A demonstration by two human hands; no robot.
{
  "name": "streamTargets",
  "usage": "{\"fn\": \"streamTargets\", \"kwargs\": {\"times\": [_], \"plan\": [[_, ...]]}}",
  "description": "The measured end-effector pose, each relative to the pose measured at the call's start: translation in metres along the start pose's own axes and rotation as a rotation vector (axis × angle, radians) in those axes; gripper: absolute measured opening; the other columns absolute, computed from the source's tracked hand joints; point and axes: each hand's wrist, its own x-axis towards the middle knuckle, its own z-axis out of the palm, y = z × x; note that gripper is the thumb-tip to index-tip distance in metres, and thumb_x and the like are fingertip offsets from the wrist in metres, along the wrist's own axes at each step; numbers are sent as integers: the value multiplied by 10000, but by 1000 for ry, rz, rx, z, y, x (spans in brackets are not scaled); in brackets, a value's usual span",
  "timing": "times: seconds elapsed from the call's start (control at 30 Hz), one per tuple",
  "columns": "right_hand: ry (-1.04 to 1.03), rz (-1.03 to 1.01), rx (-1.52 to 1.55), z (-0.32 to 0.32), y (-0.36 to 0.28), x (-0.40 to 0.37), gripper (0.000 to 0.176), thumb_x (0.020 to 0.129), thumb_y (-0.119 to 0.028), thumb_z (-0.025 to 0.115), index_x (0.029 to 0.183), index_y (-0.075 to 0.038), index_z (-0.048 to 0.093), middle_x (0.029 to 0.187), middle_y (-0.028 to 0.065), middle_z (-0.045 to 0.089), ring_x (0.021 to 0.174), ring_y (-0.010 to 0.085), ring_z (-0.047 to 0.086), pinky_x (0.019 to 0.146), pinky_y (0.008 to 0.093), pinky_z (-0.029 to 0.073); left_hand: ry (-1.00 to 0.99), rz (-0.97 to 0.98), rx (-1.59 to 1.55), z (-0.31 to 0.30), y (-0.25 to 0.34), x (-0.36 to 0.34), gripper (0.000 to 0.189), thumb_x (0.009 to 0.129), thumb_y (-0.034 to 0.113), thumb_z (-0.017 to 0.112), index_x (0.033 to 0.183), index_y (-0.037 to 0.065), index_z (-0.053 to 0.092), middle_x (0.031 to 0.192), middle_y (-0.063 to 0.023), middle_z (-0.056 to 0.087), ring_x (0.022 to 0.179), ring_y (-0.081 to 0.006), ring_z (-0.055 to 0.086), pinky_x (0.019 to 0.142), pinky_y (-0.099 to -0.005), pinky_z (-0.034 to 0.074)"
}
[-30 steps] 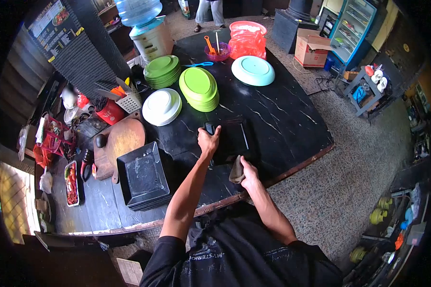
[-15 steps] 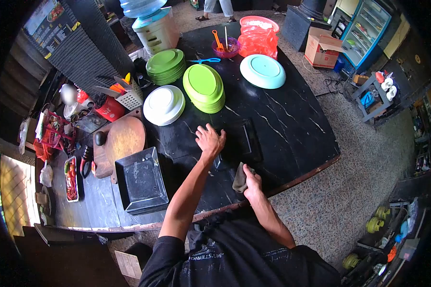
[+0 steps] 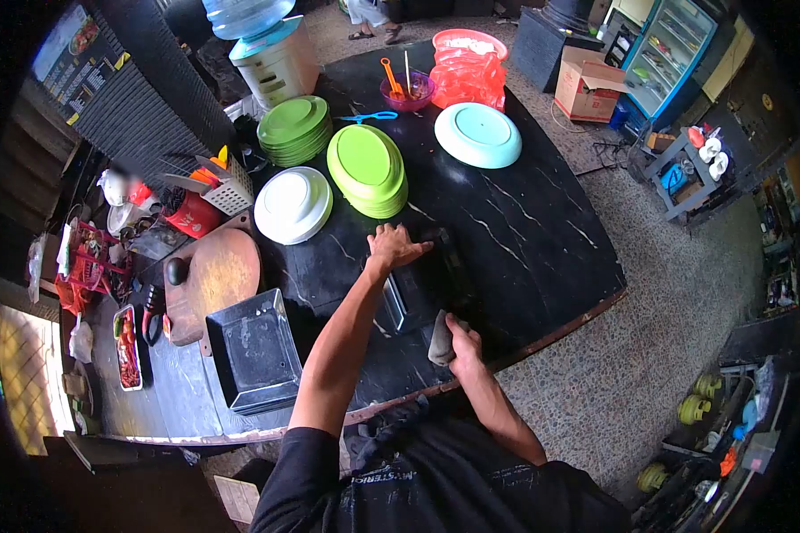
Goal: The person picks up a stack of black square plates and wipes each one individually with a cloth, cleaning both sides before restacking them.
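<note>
A black square tray lies in front of me on the dark table, its outline hard to make out against the black surface. My left hand is at the tray's far left edge, fingers bent over the rim and thumb stretched to the right. Near the tray's front right corner, my right hand is closed around a folded grey cloth. To the left sits a stack of similar black trays, apart from both hands.
Beyond my left hand stand bright green plates, white plates and darker green plates. A pale blue oval plate lies farther right. On the left are a wooden board and a red-filled foil tray.
My left hand has turned, its thumb now stretched to the right along the tray. More of the tray's left rim shows. My right hand still holds the cloth, slightly lower in view.
</note>
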Motion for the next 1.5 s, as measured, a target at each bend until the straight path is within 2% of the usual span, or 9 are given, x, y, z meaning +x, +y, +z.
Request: {"fn": "streamTargets", "kwargs": {"times": [0.13, 0.43, 0.53, 0.67, 0.97, 1.1, 1.27, 1.4, 1.5], "plan": [[-43, -1, 20, -3, 0, 1, 377, 882, -300, 809, 1143, -51, 699, 1106, 58, 711, 965, 185, 663, 837, 366, 539, -262, -60, -169, -26, -10, -7, 951, 755, 820, 618, 1161, -38, 682, 1207, -288, 667, 1184, -401, 628, 981, -500, 486], [-173, -461, -249, -5, -29, 20, 475, 868, -233, 826, 1268, -70, 630, 1192, 60, 657, 1085, 170, 598, 958, 337, 480, 119, -440, -683, -4, -44, -83, 946, 782, 796, 612, 1080, -98, 691, 1098, -308, 697, 1115, -395, 668, 966, -443, 477], [-291, -459, -370, -2, -57, 38, 442, 856, -206, 826, 1241, -64, 663, 1183, 70, 677, 1070, 184, 624, 936, 347, 502, 171, -548, -769, 20, -47, -105, 984, 802, 824, 551, 1211, -70, 586, 1189, -307, 667, 1181, -446, 627, 1000, -492, 471], [-254, -593, -720, 14, -82, 57, 417, 867, -185, 799, 1232, -23, 680, 1137, 74, 718, 1022, 170, 662, 915, 325, 518, 255, -506, -647, 52, -45, -116, 830, 898, 648, 622, 1249, -98, 520, 1218, -353, 599, 1182, -521, 578, 995, -550, 474], [-89, -745, -908, 23, -81, 57, 345, 849, -211, 810, 1154, -68, 731, 1096, 95, 748, 1009, 225, 694, 907, 362, 527, 419, -414, -417, 62, -48, -128, 704, 846, 596, 723, 1055, -71, 636, 1090, -289, 636, 1053, -444, 631, 887, -506, 536], [-36, -816, -859, 19, -68, 57, 364, 831, -281, 824, 1144, -116, 733, 1112, 122, 745, 1007, 293, 707, 891, 407, 539, 440, -351, -426, 60, -48, -139, 583, 852, 421, 779, 1096, -79, 606, 1101, -296, 624, 1034, -462, 628, 888, -517, 534], [-38, -858, -554, 3, -64, 71, 323, 891, -231, 790, 1147, -48, 712, 1078, 71, 723, 973, 187, 663, 893, 346, 524, 561, -247, -497, 53, -46, -164, 442, 868, 272, 742, 1117, -57, 582, 1109, -311, 602, 957, -491, 639, 844, -539, 545], [76, -885, -481, -20, -74, 95, 351, 914, -237, 768, 1196, -48, 679, 1149, 84, 702, 1046, 200, 643, 936, 357, 510, 545, -218, -559, -3, -33, -219, 465, 890, 258, 712, 1256, -1, 591, 1116, -259, 648, 969, -408, 677, 825, -505, 551], [102, -792, -733, -26, -81, 87, 521, 907, -329, 758, 1340, -94, 588, 1286, 148, 638, 1165, 298, 604, 1005, 424, 469, 668, -119, -873, -44, -36, -263, 346, 920, 182, 710, 1205, -3, 642, 1017, -165, 725, 767, -188, 685, 695, -325, 563]]}}
